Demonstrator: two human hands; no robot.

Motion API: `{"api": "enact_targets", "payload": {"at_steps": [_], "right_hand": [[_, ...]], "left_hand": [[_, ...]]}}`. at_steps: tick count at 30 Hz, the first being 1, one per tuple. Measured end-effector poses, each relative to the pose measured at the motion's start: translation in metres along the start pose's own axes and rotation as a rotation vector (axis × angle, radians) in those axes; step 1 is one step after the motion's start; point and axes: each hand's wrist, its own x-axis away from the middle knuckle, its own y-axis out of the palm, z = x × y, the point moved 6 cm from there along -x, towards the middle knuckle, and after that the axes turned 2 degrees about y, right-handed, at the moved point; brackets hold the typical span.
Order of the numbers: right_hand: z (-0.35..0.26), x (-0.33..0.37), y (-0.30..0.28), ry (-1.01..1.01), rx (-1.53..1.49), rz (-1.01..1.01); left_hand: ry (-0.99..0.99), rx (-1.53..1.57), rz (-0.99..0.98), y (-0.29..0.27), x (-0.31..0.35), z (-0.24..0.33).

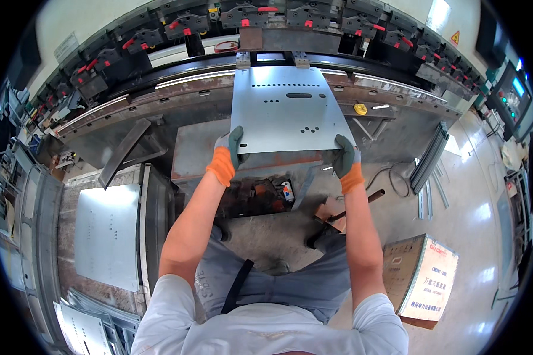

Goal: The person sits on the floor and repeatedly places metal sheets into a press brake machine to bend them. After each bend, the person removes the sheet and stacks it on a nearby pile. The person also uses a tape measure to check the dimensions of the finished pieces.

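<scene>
Step in hand, seemingly: positioning flat, silvery rectangular metal sheet (pixel 284 115) at twelve o'clock, far edge by two small grey metal blocks (pixel 302 60). Green-and-orange-gloved left hand (pixel 234 148) grips seven o'clock corner; right hand (pixel 344 157), gloved alike, grips five o'clock corner. Next move likely calls for even, square support. Sheet glossy, punched with round holes, slots.

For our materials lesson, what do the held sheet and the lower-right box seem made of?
Sheet: probably metal, smooth and silvery, judging by its cool, bright sheen.
Box: perhaps cardboard or wood; its brown side looks matt.
</scene>
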Motion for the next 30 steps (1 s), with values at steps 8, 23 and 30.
{"api": "enact_targets", "payload": {"at_steps": [8, 23, 30], "right_hand": [[0.0, -0.006, -0.006, -0.021, 0.034, 0.027], [-0.002, -0.001, 0.002, 0.009, -0.027, 0.074], [0.0, -0.008, -0.01, 0.015, -0.026, 0.064]], "left_hand": [[0.016, -0.022, -0.027, 0.001, 0.002, 0.003], [0.008, -0.012, 0.004, -0.001, -0.001, 0.0], [-0.011, -0.014, 0.055, 0.003, 0.0, 0.0]]}}
